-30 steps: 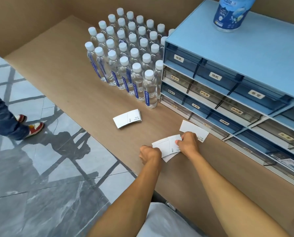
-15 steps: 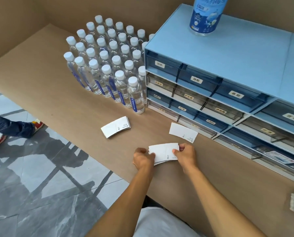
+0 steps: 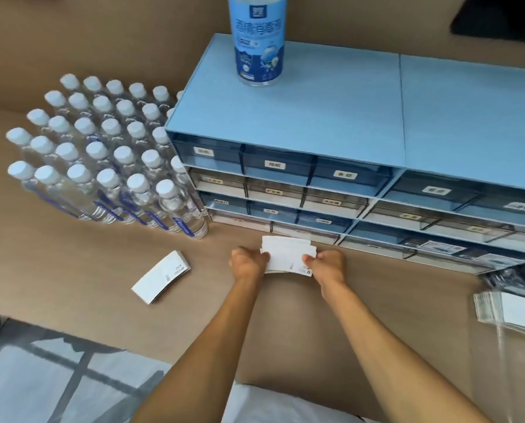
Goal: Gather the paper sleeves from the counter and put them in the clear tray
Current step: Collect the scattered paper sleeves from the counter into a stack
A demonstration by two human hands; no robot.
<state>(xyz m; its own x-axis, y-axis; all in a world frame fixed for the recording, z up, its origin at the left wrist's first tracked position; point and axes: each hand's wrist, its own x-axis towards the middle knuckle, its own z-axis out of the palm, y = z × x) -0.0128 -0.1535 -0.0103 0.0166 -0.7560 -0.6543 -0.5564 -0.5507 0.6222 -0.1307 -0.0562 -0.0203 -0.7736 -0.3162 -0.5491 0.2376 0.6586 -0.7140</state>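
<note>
A small stack of white paper sleeves [image 3: 287,256] is held by its two short ends just in front of the blue drawer cabinet [image 3: 316,123]: the left hand [image 3: 249,264] is pinched on the left end and the right hand [image 3: 327,265] on the right end, both closed on the stack. The step in hand is judged to be squaring the stack. It is best done with the edges tapped level on the brown counter [image 3: 72,264] and the pinch kept light, so that the thin card is not bowed and no sleeve slips out from the middle.

One further bundle of sleeves [image 3: 162,277] is seen lying flat on the counter, to the left of the cabinet's front and near the bottles; it is not yet gathered. At the cabinet's right end, by the frame edge, a clear tray [image 3: 508,312] appears to hold more sleeves, though its outline is blurred and cannot be told for certain.

Counted: two hands, one held stack, one loose bundle, one tall blue-labelled bottle [image 3: 257,38] on top of the cabinet, and a block of roughly thirty white-capped water bottles [image 3: 102,157] left of the cabinet. The sleeves within each stack cannot be counted.
</note>
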